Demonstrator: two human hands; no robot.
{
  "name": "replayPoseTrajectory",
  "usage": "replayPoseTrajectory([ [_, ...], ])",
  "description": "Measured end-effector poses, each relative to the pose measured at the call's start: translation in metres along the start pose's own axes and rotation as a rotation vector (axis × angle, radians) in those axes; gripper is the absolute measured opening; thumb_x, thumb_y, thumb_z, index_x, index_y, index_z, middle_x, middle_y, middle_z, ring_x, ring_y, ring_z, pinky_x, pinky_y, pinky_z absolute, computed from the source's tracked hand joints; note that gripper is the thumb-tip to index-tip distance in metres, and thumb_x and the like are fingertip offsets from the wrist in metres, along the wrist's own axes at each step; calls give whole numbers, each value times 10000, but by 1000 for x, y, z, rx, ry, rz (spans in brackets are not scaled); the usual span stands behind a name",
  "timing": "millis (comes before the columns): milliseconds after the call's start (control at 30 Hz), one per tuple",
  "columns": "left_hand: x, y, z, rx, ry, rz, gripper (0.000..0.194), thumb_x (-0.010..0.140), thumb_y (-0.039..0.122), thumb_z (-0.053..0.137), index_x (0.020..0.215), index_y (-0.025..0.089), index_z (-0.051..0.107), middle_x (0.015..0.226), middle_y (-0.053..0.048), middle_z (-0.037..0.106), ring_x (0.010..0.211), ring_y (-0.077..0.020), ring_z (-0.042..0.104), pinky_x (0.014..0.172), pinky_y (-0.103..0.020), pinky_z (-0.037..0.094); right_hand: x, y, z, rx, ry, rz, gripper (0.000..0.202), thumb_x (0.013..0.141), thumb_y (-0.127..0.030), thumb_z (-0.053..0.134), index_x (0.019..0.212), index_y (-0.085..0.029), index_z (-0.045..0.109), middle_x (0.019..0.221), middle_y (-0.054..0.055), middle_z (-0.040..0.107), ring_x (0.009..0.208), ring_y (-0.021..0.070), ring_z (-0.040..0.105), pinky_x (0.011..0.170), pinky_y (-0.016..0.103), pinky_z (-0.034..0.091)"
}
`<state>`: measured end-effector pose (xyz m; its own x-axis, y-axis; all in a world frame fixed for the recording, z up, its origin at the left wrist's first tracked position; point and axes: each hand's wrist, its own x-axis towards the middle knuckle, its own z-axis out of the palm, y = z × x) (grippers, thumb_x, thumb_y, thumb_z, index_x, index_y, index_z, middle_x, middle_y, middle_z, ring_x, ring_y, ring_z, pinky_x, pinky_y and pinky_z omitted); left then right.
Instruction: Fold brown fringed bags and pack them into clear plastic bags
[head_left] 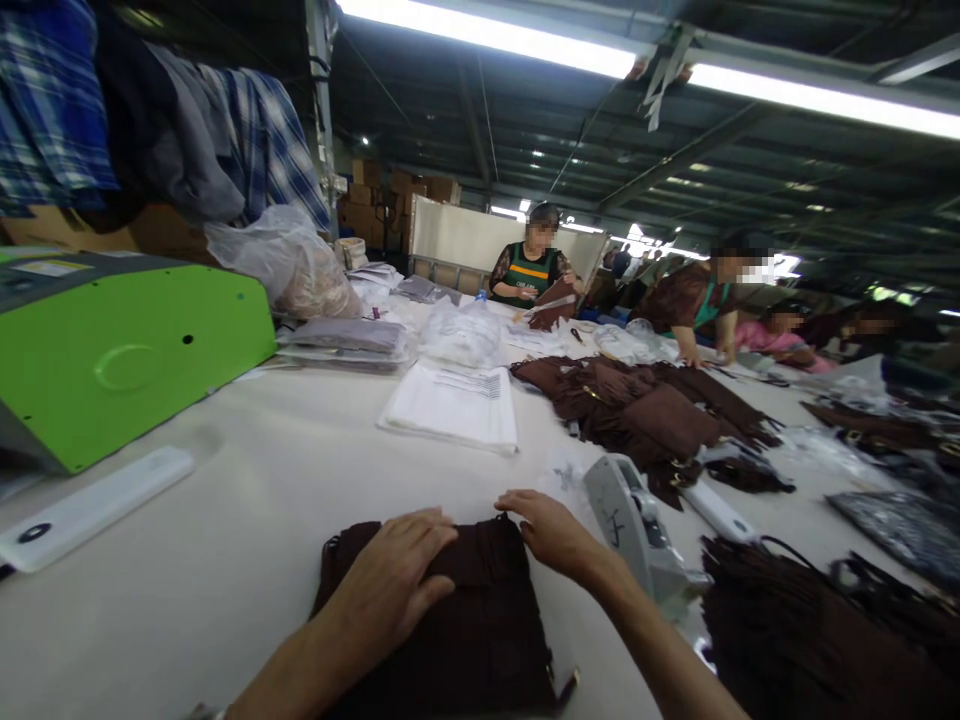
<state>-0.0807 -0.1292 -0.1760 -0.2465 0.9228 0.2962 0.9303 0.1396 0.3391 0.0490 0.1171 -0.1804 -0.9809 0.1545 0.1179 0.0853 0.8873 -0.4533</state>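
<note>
A dark brown fringed bag (480,640) lies flat on the pale table (247,540) at the bottom centre, with a small metal fitting near its lower right corner. Across its upper left part rests my left hand (394,575), palm down, fingers stretched out and thumb apart. My right hand (551,530) is at the bag's top right corner, its fingers extended over the edge and apart. Neither hand is closed around anything. Just right of my right forearm stands a grey tape dispenser (630,520).
A green machine (142,360) and a white device (97,510) are at left. White bags (454,405) lie ahead. Brown bags (637,410) pile at right, with more brown fringe (810,630) nearer. Across the table, one person (529,270) holds brown material; another (694,300) leans over.
</note>
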Motion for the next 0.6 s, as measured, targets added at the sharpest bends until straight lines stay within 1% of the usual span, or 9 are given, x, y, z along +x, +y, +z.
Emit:
replayPoseTrajectory([
  [33,6,0,6,2,-6,23,445,877,243,592,1312,243,499,1409,-76,533,1303,-261,469,1079,-450,382,-3,-1,3,-73,-13,-56,505,757,14,465,1175,-181,670,1217,91,676,1182,217,587,1069,387,413],
  [67,11,0,14,6,-48,30,549,880,273,590,1400,242,417,1494,-87,436,1382,-267,377,1129,-478,324,-5,-1,6,-130,-21,-108,477,787,7,470,1173,-189,668,1207,89,681,1174,215,592,1065,382,416],
  [100,15,0,21,12,-120,19,615,882,310,588,1448,238,358,1537,-94,364,1420,-270,312,1154,-497,282,-8,0,10,-174,-20,-153,436,822,-11,477,1167,-198,666,1189,83,689,1157,210,602,1062,377,418],
  [167,18,0,32,21,-287,-32,685,879,388,584,1484,228,304,1565,-102,285,1445,-277,248,1172,-511,234,-13,3,18,-234,10,-200,344,876,-61,500,1133,-212,673,1129,70,712,1095,202,633,1055,376,424],
  [233,18,1,39,33,-381,-69,720,881,440,569,1500,224,272,1578,-96,232,1459,-276,196,1185,-511,188,-16,8,25,-265,74,-207,269,898,-109,530,1089,-218,685,1077,63,727,1030,205,656,1044,392,434],
  [300,16,2,42,49,-389,-81,724,893,460,545,1508,226,244,1586,-84,198,1467,-266,161,1193,-507,154,-19,12,29,-268,130,-219,227,894,-136,556,1052,-223,694,1063,59,729,1005,209,662,1033,407,443],
  [400,14,0,43,61,-363,-73,718,902,474,527,1510,235,232,1587,-76,188,1469,-260,155,1193,-513,146,-25,15,31,-251,193,-241,217,886,-143,553,1025,-226,697,1097,63,718,1029,205,652,1033,402,447],
  [500,13,-1,46,56,-343,-48,708,909,481,516,1511,245,227,1586,-75,198,1468,-262,159,1189,-523,147,-39,12,33,-162,251,-289,209,905,-169,521,1024,-226,683,1137,71,702,1071,185,636,1042,381,449],
  [600,10,0,48,45,-321,-35,704,910,477,519,1510,251,228,1585,-79,205,1468,-272,158,1185,-533,150,-60,0,37,-79,223,-359,217,926,-186,494,1049,-211,671,1153,85,698,1091,174,635,1015,342,478],
])
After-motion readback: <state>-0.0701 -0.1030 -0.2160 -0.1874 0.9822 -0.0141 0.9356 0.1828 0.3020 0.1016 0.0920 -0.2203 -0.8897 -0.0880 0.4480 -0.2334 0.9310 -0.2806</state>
